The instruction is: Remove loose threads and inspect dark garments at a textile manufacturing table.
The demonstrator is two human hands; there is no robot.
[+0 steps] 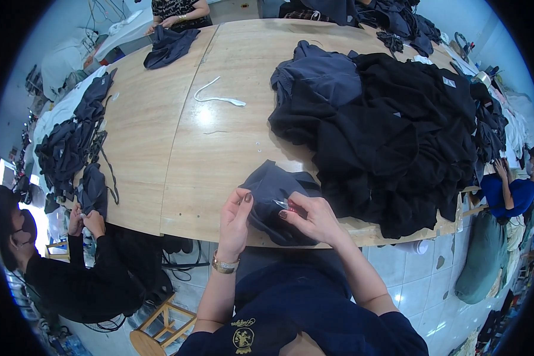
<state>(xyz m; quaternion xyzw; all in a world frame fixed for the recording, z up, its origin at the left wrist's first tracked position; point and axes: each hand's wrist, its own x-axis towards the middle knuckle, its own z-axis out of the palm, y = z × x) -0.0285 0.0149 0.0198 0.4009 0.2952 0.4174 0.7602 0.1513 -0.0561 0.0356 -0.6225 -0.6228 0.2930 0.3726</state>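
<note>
Garment piece (267, 185): dark grey. Garment pile (391, 139): black and blue-grey. Worktop (142, 118): pale tan, wood-grained. Cord (231, 101): white. Wristwatch (224, 265): gold-coloured. Stool (146, 344): yellow-brown.

A curved white strip (226, 101) lies on the table (139, 148). At lower left, a wooden stool (146, 344) stands on the tiled floor (414, 291); at right, a bulky green sack (482, 261) lies near a person in blue (507, 199).

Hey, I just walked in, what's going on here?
At a light-topped table, the person's left hand holds a dark grey garment while the right hand holds a small metal-tipped tool over it. A heap of dark clothes lies to the right. One co-worker at left and another across the table handle dark cloth.
</note>
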